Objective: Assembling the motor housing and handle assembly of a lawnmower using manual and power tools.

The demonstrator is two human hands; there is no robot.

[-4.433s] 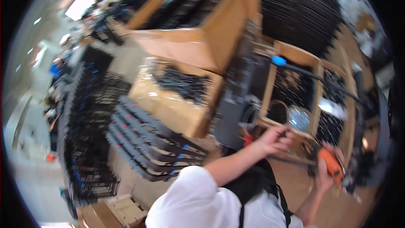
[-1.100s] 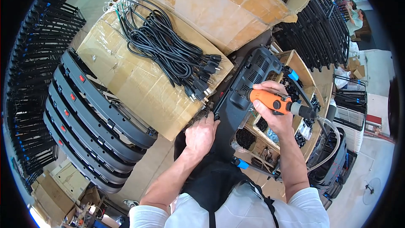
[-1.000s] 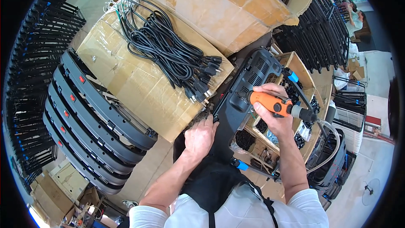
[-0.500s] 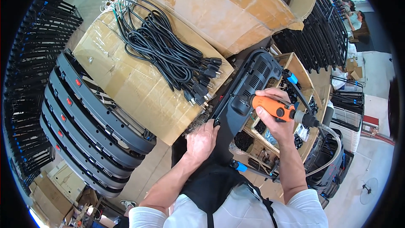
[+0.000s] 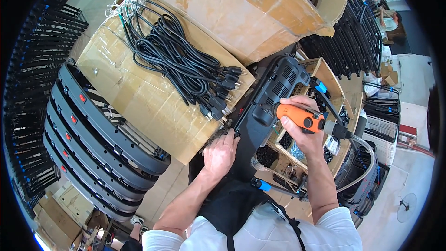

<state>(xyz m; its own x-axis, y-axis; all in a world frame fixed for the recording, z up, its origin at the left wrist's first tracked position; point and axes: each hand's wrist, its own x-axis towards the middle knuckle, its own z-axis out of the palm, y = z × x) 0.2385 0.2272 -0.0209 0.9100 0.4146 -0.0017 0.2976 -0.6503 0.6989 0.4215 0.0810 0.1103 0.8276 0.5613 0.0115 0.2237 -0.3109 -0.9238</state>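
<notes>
My right hand (image 5: 302, 120) is wrapped round an orange power screwdriver (image 5: 301, 117) with a dark grey end and a pale hose at its right. The driver lies nearly level over a black plastic housing (image 5: 265, 107) with vent slots; its working tip is not clearly visible. My left hand (image 5: 221, 154) is closed at the housing's near left edge, fingertips pressed together there. Whether they also pinch a small part is hidden. Just beyond that hand, a bundle of black power cords (image 5: 179, 60) with plugs lies on a cardboard box (image 5: 116, 79).
Stacked curved grey covers (image 5: 107, 125) with red switches stand at left. A wooden parts tray (image 5: 320, 72) holding small black parts sits beside the housing at right. Tall cardboard (image 5: 232, 9) rises at the far side. Black frames (image 5: 348, 49) are stacked at back right.
The view has shifted slightly, and more of another person's leg and shoe shows at lower left. Both hands keep nearly the same places, with the screwdriver still in my right.
</notes>
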